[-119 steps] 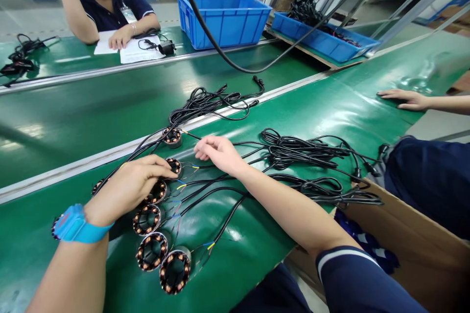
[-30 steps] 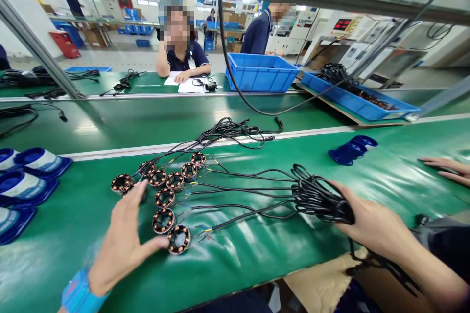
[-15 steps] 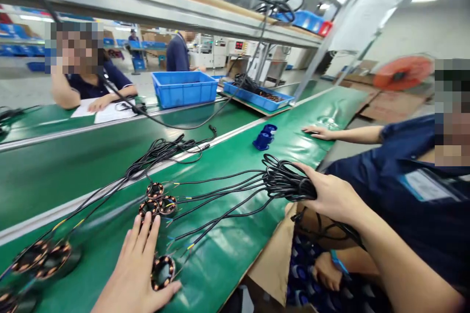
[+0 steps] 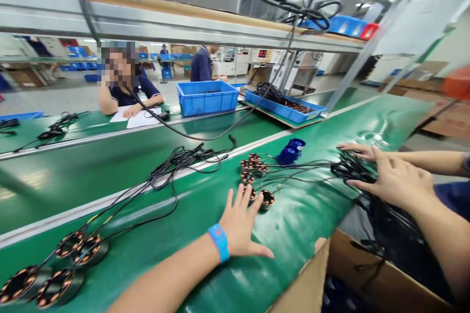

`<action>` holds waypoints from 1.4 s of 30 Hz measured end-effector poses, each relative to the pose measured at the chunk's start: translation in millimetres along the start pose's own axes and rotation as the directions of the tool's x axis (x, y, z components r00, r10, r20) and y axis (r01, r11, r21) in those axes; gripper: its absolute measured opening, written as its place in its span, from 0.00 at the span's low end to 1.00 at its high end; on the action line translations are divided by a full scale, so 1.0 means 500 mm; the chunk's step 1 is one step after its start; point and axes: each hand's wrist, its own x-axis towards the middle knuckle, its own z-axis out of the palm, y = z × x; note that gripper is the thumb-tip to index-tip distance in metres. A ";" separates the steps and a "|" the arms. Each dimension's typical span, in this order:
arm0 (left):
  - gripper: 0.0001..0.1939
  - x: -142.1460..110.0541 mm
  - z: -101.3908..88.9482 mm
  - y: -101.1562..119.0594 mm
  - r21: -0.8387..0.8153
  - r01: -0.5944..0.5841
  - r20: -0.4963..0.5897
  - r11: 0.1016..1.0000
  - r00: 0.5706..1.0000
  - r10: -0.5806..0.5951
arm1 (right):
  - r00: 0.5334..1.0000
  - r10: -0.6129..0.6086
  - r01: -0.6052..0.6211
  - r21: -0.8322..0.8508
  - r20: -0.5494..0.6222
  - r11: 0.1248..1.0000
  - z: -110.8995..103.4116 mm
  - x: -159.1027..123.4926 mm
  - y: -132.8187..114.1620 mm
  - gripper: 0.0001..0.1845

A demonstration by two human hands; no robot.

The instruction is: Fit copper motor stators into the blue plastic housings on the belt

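Observation:
My left hand (image 4: 240, 227), with a blue wristband (image 4: 219, 243), is open with fingers spread. Its fingertips reach the nearer of several ring-shaped motor stators (image 4: 267, 198) with copper windings on the green belt. Black cables run right from this cluster to a looped cable bundle (image 4: 351, 166). My right hand (image 4: 400, 181) has the bundle between thumb and fingers, and more black cable hangs below that hand, blurred. A co-worker's hand (image 4: 360, 150) lies right behind the bundle, partly hidden. Dark blue plastic housings (image 4: 290, 152) stand just beyond the stators.
More stators (image 4: 60, 286) lie at the lower left, their cables (image 4: 176, 161) heaped across the metal rail. A cardboard box (image 4: 308, 279) stands below the belt's near edge. Blue bins (image 4: 207, 98) sit across the line under an overhead shelf (image 4: 165, 24). Another person sits opposite with papers.
The stators near my left hand have slid away along the belt towards the blue housings, and my left hand has moved with them. My right hand and the cable bundle have moved right, beside the co-worker's hand.

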 end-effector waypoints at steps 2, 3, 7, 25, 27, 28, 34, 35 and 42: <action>0.63 -0.055 0.004 0.008 0.029 -0.036 -0.030 0.999 0.999 0.037 | 0.994 -0.111 0.110 -0.026 -0.021 0.994 -0.005 0.039 -0.121 0.47; 0.61 -0.084 0.004 0.007 0.048 -0.038 -0.047 0.998 0.998 0.041 | 0.977 -0.209 0.210 0.027 -0.053 0.977 -0.005 0.055 -0.196 0.43; 0.42 -0.211 -0.029 -0.045 0.156 0.115 -0.186 0.981 0.979 -0.085 | 0.796 -0.602 0.597 0.229 -0.056 0.768 0.022 0.099 -0.505 0.32; 0.28 -0.634 -0.216 -0.287 0.376 0.709 -0.279 0.597 0.701 -0.656 | 0.563 -0.762 0.656 0.387 0.320 0.648 0.164 0.304 -0.983 0.23; 0.28 -0.640 -0.213 -0.283 0.404 0.712 -0.304 0.575 0.697 -0.650 | 0.603 -0.722 0.625 0.361 0.340 0.692 0.159 0.319 -0.942 0.20; 0.27 -0.646 -0.211 -0.280 0.414 0.722 -0.325 0.554 0.686 -0.651 | 0.627 -0.700 0.609 0.344 0.343 0.714 0.156 0.327 -0.917 0.20; 0.19 -0.666 -0.211 -0.246 0.448 0.783 -0.393 0.432 0.606 -0.692 | 0.625 -0.671 0.613 0.281 0.400 0.739 0.137 0.335 -0.815 0.19; 0.19 -0.666 -0.211 -0.242 0.466 0.785 -0.390 0.407 0.596 -0.702 | 0.613 -0.678 0.623 0.280 0.405 0.730 0.132 0.332 -0.816 0.18; 0.20 -0.708 -0.195 -0.245 0.594 0.728 -0.286 0.343 0.589 -0.755 | 0.647 -0.722 0.667 0.278 0.245 0.691 0.102 0.349 -0.964 0.18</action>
